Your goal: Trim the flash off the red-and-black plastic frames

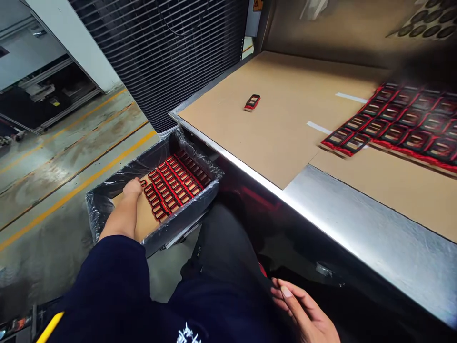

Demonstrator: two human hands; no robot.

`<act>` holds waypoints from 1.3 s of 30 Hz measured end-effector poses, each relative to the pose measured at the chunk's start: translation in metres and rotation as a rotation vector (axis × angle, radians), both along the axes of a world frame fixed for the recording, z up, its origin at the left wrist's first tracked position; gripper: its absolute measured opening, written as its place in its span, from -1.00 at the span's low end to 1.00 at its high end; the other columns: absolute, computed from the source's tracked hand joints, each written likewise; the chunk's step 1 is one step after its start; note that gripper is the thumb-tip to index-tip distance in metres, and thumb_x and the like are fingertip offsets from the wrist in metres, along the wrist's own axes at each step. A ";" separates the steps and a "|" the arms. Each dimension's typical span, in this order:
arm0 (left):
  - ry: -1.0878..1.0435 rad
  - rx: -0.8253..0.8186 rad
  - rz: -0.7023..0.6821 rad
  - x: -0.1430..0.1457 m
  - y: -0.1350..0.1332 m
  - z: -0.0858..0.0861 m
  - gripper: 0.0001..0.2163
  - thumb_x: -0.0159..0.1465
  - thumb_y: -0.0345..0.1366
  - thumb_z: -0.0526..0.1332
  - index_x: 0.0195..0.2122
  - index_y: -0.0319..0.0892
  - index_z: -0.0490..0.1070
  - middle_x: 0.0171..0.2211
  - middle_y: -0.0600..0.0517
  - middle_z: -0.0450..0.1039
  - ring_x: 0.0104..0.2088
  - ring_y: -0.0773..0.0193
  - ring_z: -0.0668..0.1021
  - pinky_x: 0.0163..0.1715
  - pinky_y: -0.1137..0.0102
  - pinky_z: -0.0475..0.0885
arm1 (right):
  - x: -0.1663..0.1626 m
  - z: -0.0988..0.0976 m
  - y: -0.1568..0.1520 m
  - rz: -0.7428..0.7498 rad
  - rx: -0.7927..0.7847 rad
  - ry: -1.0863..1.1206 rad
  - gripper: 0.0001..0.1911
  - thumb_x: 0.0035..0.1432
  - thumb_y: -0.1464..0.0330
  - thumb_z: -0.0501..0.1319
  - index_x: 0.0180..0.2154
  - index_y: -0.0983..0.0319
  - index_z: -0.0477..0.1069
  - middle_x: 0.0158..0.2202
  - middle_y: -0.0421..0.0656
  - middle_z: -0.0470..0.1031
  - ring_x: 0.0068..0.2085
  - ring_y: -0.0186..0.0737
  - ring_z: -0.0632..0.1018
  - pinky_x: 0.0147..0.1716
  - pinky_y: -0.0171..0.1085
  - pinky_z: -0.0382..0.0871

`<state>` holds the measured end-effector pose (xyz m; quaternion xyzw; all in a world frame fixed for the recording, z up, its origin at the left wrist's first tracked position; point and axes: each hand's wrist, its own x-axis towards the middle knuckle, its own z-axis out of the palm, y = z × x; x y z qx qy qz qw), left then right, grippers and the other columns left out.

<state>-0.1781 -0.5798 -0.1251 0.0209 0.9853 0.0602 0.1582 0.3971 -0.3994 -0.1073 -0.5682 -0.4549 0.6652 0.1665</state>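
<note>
My left hand (133, 187) reaches into a plastic-lined grey bin, its fingers closed on a small black-and-red rectangular frame (143, 183) at the end of a row. Several more such frames (171, 183) lie in close rows on the cardboard (143, 227) inside the bin (95, 216). My right hand (305, 312) hangs low by the table's side, fingers loosely curled and slightly apart, with nothing visible in it. One lone black-and-red frame (253, 102) lies on the cardboard-covered table, away from both hands.
On the right of the table (321, 200) lies a blurred block of several black-and-red frames (400, 119). White tape strips (319, 127) mark the cardboard (243, 131). A dark ribbed panel (171, 52) stands behind the bin. Yellow lines (135, 145) cross the floor at left.
</note>
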 end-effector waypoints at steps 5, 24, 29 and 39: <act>-0.051 0.130 0.040 0.005 0.016 0.005 -0.64 0.36 -0.18 0.25 0.12 -0.20 0.38 0.11 -0.13 0.42 0.04 0.08 0.53 0.01 0.06 0.51 | -0.004 -0.002 0.003 -0.006 -0.027 0.021 -0.43 -0.15 -0.01 0.49 -0.21 0.28 0.64 -0.16 0.00 0.68 -0.17 0.11 0.69 -0.23 -0.19 0.68; -1.353 1.177 0.014 0.379 0.136 0.060 -0.50 -0.02 -0.11 0.50 -0.11 -0.21 0.44 -0.23 -0.05 0.59 -0.30 0.22 0.65 -0.28 0.33 0.60 | -0.016 0.024 -0.010 0.321 0.731 0.117 0.00 0.00 0.21 0.49 0.38 0.13 0.10 0.37 0.08 0.22 0.31 0.13 0.36 0.24 0.13 0.36; -1.792 1.075 0.045 0.440 0.143 0.067 -0.61 0.12 -0.22 0.47 -0.06 -0.21 0.48 -0.36 0.01 0.59 -0.38 0.35 0.64 -0.29 0.49 0.57 | 0.009 0.042 -0.005 0.214 0.896 0.132 -0.14 -0.06 0.20 0.51 0.25 0.15 0.27 0.28 0.07 0.35 0.28 0.11 0.39 0.26 0.10 0.32; -1.704 0.921 -0.366 0.433 0.138 0.073 -0.65 0.22 -0.18 0.39 0.01 -0.16 0.53 -0.25 -0.03 0.59 -0.26 0.28 0.63 -0.15 0.43 0.51 | 0.026 0.057 -0.023 0.170 0.877 0.047 -0.17 -0.11 0.31 0.54 0.19 0.16 0.29 0.24 0.03 0.40 0.33 0.10 0.31 0.28 0.10 0.30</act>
